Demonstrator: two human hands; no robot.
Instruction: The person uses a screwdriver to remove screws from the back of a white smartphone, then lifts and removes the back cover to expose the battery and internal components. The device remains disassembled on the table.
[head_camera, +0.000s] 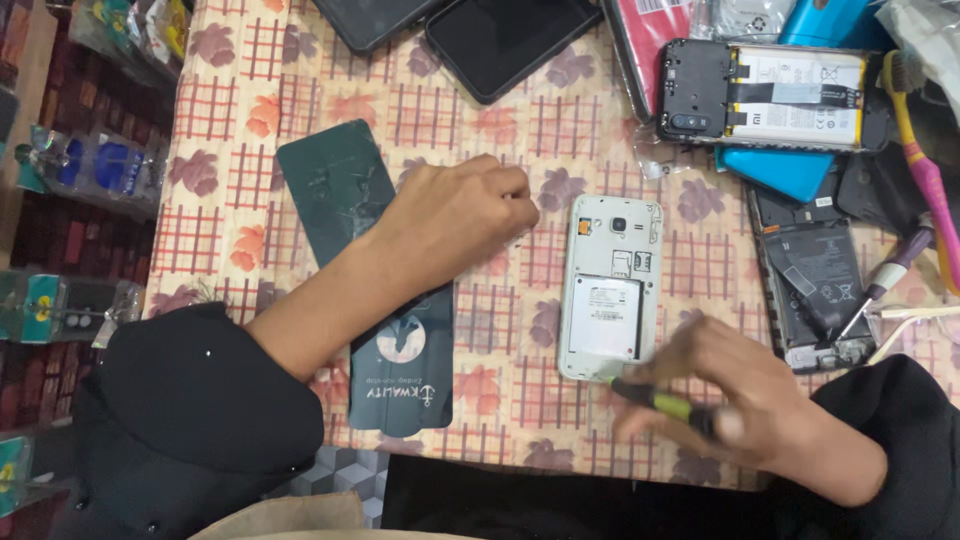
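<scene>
A white phone (610, 285) lies face down with its back cover off, battery showing, in the middle of the patterned tablecloth (480, 130). My right hand (740, 395) grips a black and green screwdriver (660, 400) whose tip rests at the phone's lower edge; the hand is blurred. My left hand (465, 215) rests as a loose fist on the cloth to the left of the phone, holding nothing that I can see. Under my left forearm lie a cracked dark green back panel (335, 185) and a dark blue card (405, 365).
Two dark phones (505, 40) lie at the top. To the right sit an opened black phone with a white battery (770, 95), a blue cover (775, 170), another opened phone (815, 285), a purple-handled screwdriver (890, 275) and a pink toothbrush (925, 170). The table edge runs along the left.
</scene>
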